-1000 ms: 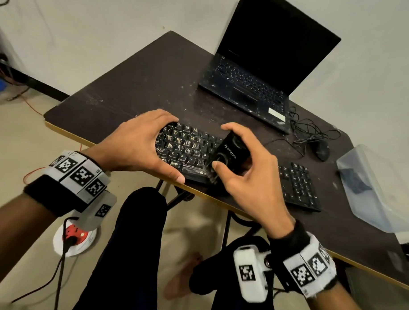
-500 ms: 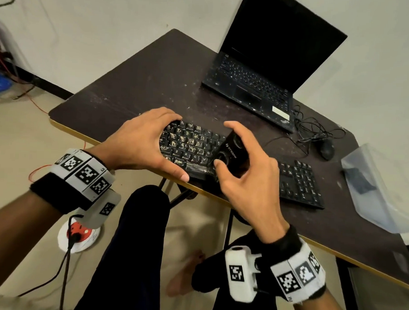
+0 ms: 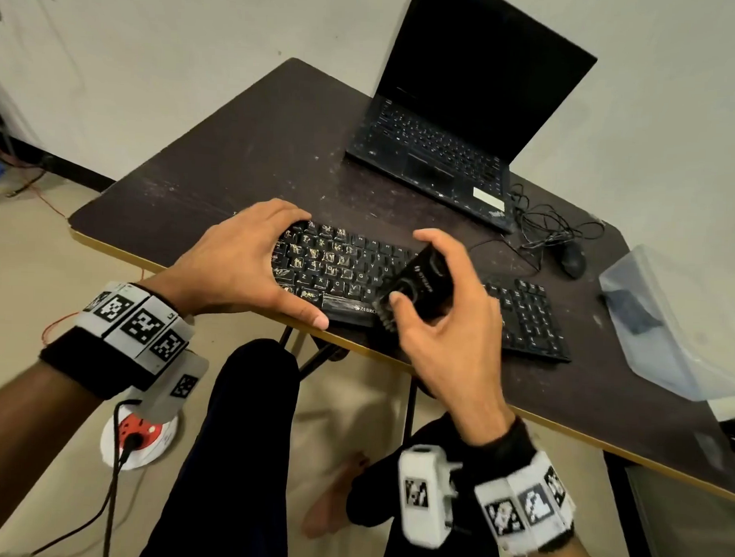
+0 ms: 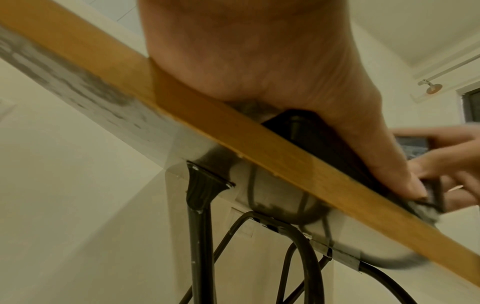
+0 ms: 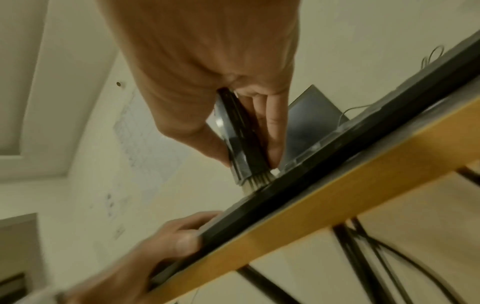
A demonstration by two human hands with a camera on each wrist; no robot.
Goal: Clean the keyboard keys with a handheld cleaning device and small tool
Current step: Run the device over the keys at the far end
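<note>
Keyboard (image 3: 399, 279) brushing is underway: my right hand (image 3: 447, 322) is gripping the cleaning device (image 3: 419, 284), my left hand (image 3: 237, 261) clasping the keyboard's end; next I'm likely needing steady sweeps along the rows.

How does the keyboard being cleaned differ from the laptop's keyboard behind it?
The keyboard lies flat at the table's near edge, held by the left hand; the laptop sits farther back, untouched. The keyboard's left keys look smeared white; the laptop's keys look plainer. The cleaning device in the right hand brushes only the keyboard. Both are black.
</note>
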